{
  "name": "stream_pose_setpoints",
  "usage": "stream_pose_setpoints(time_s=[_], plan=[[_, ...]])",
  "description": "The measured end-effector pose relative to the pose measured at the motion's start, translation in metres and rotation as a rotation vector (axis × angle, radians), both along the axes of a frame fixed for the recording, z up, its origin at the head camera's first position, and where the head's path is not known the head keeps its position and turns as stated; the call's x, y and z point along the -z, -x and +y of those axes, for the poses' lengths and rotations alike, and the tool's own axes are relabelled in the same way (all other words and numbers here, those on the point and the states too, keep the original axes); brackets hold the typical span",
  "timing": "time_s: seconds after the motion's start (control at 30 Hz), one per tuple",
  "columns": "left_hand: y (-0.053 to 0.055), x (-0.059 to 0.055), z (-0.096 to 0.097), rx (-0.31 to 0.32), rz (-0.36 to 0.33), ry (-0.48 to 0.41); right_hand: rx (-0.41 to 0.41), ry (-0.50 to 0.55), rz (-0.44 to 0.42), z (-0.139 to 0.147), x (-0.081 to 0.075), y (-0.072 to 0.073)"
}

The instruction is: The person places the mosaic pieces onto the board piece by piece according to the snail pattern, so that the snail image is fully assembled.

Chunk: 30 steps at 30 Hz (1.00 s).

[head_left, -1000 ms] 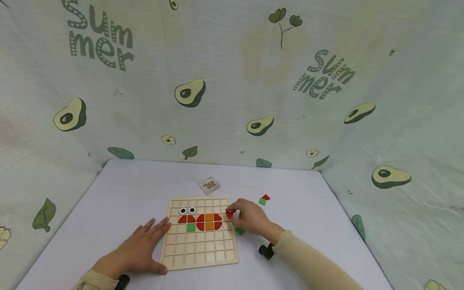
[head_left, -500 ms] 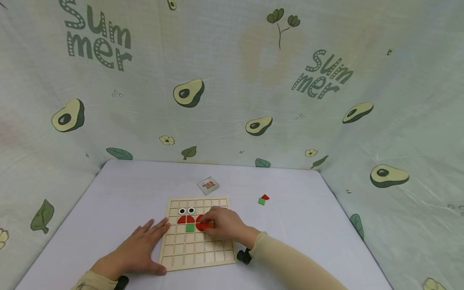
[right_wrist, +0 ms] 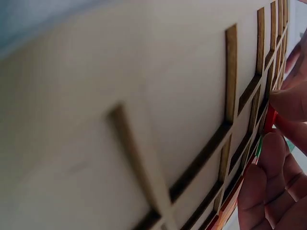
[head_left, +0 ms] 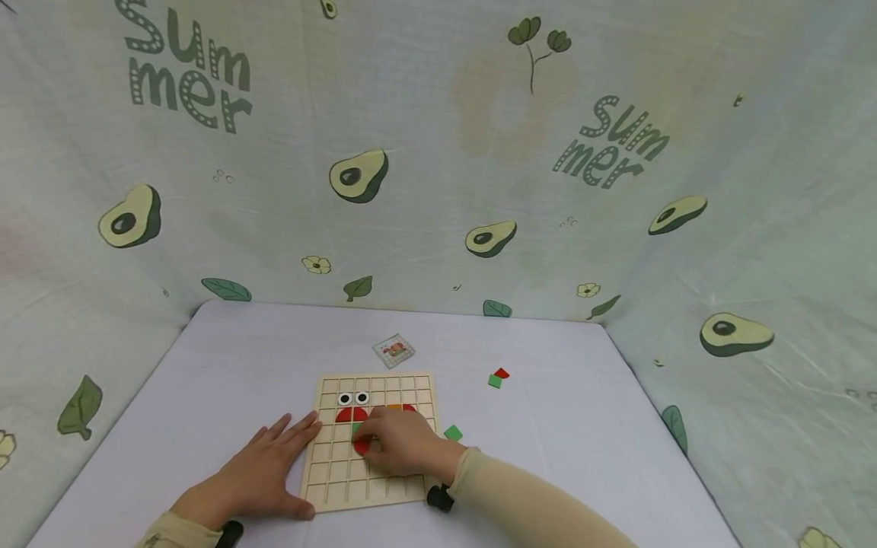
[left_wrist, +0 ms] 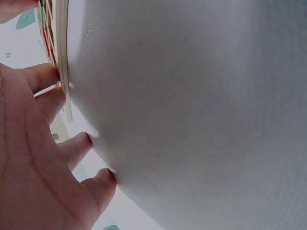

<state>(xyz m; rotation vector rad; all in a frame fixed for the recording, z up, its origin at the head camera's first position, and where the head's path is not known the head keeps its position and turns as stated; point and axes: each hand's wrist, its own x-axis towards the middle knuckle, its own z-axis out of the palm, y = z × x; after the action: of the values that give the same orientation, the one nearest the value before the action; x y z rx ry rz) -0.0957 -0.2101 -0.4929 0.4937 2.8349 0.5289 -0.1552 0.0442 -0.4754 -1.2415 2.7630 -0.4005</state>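
Observation:
A pale wooden grid board (head_left: 339,491) lies on the white table. My right hand (head_left: 404,443) pinches a red curved-edged tile (head_left: 361,447) between thumb and fingers, low over a cell just below a green square tile (head_left: 355,430). The right wrist view shows the same red tile (right_wrist: 270,119) between the fingertips. My left hand (head_left: 263,476) lies spread along the board's left side, its fingertips and thumb at the edge. Two round eye tiles (head_left: 353,398) and two red curved tiles (head_left: 351,415) sit in the grid. Orange and red tiles to the right are partly hidden by my right hand.
Beyond the board lies a small picture card (head_left: 393,351). A loose green square (head_left: 453,433) is just right of the board. Farther back on the right are another green square (head_left: 495,381) and a red tile (head_left: 502,373). A patterned cloth (head_left: 425,228) hangs behind the table.
My right hand has carried the red tile from the board's right edge leftward across the grid to below the green square. My left hand has stayed in place.

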Motion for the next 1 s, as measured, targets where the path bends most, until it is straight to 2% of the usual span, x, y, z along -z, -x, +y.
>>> stream_pose_setpoints(time_s=[0.33, 0.67, 0.83, 1.0], plan=[[0.000, -0.002, 0.000, 0.016, 0.003, -0.017, -0.007, -0.021, 0.033, -0.001, 0.004, 0.000], [0.001, -0.001, 0.000, 0.017, 0.012, -0.015, 0.015, -0.009, 0.025, 0.004, 0.002, -0.001], [0.001, -0.001, 0.002, -0.004, 0.000, 0.004, 0.048, 0.034, 0.027, 0.029, -0.011, 0.005], [0.001, 0.001, 0.001, -0.010, -0.001, 0.011, 0.129, 0.075, -0.037, 0.074, -0.018, 0.012]])
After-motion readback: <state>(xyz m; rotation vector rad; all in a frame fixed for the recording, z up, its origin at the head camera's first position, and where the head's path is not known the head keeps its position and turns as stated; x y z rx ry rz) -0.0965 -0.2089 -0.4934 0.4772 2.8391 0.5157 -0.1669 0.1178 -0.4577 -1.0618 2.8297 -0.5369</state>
